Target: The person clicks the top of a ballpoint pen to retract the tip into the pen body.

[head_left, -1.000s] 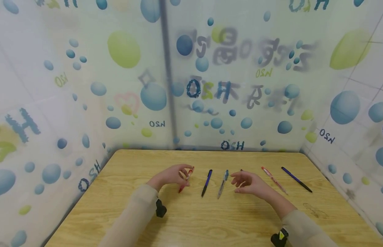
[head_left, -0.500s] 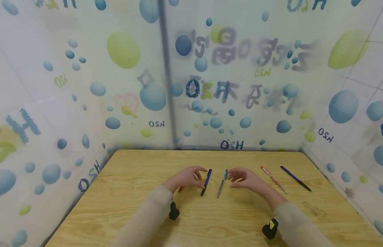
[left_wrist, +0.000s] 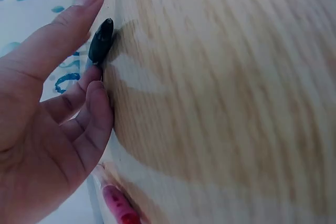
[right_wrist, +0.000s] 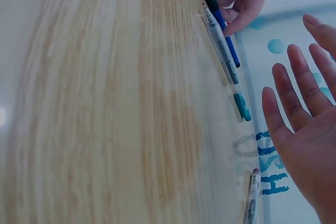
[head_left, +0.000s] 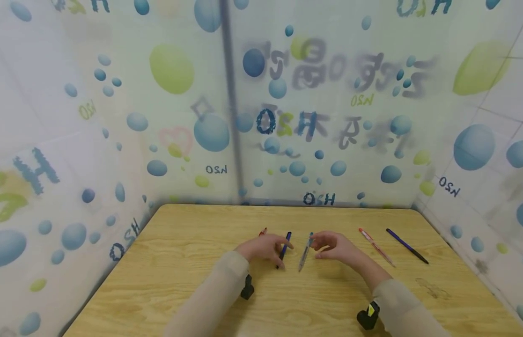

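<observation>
My left hand (head_left: 265, 248) is over a blue pen with a black grip (head_left: 288, 238), thumb and fingers spread to either side of it. In the left wrist view the pen's dark tip end (left_wrist: 101, 41) shows between thumb and fingers; whether they touch it is unclear. Behind that hand lies a red pen (head_left: 263, 231), mostly hidden. My right hand (head_left: 334, 245) hovers with loosely bent fingers beside a clear pen with a teal end (head_left: 305, 255). The right wrist view shows its fingers (right_wrist: 299, 77) apart and holding nothing, and another clear pen (right_wrist: 253, 198) below.
Farther right on the wooden table (head_left: 312, 304) lie a red pen (head_left: 377, 247) and a dark blue pen (head_left: 407, 245), both slanted. A patterned curtain (head_left: 194, 187) hangs behind the table's far edge.
The left hand has moved right, from the red pen to the blue pen. My right hand has shifted slightly left, closer to the clear pen. The pens lie where they were.
</observation>
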Motion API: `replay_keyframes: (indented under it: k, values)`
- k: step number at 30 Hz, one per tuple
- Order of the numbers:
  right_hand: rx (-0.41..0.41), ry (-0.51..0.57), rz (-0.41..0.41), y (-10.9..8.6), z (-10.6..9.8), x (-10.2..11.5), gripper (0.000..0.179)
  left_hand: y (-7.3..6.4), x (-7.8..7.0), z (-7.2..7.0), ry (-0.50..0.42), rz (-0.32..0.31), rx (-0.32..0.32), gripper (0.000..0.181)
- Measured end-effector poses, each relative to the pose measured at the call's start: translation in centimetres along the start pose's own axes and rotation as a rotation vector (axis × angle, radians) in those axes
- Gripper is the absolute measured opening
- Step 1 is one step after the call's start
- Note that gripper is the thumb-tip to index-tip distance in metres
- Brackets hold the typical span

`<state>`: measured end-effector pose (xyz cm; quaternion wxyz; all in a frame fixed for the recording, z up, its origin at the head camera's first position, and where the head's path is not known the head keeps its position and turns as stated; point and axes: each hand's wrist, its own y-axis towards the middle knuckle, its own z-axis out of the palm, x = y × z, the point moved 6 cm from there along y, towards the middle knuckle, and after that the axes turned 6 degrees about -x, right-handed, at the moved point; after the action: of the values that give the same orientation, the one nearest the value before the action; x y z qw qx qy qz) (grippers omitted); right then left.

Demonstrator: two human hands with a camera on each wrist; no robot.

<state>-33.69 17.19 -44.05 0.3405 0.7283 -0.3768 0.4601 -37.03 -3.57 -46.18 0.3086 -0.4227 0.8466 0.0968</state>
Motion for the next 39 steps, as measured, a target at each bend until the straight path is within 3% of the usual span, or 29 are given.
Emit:
replay_keyframes:
  k: [3, 10, 16, 22, 25, 31, 39]
  values:
    - [-0.013, 0.021, -0.011, 0.0, 0.2, 0.2, 0.047, 0.1, -0.4, 0.1, 0.072, 0.023, 0.016, 0.049]
    - [0.042, 0.029, -0.029, 0.4, 1.0, 0.0, 0.051, 0.4, -0.7, 0.2, 0.111, -0.045, 0.001, 0.041]
    - [0.120, 0.028, 0.000, 0.5, 2.2, -0.2, 0.056, 0.7, -1.0, 0.4, 0.195, -0.060, -0.024, 0.042]
    - [0.111, 0.016, 0.017, 0.9, 2.9, -0.3, 0.055, 0.8, -1.2, 0.3, 0.231, -0.071, 0.004, 0.041]
    - [0.119, 0.014, 0.006, 1.0, 3.1, -0.3, 0.055, 0.7, -1.1, 0.2, 0.194, -0.121, 0.040, 0.043]
    - [0.139, 0.035, -0.005, 1.1, 3.3, -0.2, 0.056, 0.0, -1.1, 0.4, -0.033, -0.234, 0.097, 0.045]
    - [0.113, 0.051, -0.007, 1.1, 3.2, -0.2, 0.056, -1.2, -1.2, 0.3, -0.292, -0.235, 0.037, 0.048]
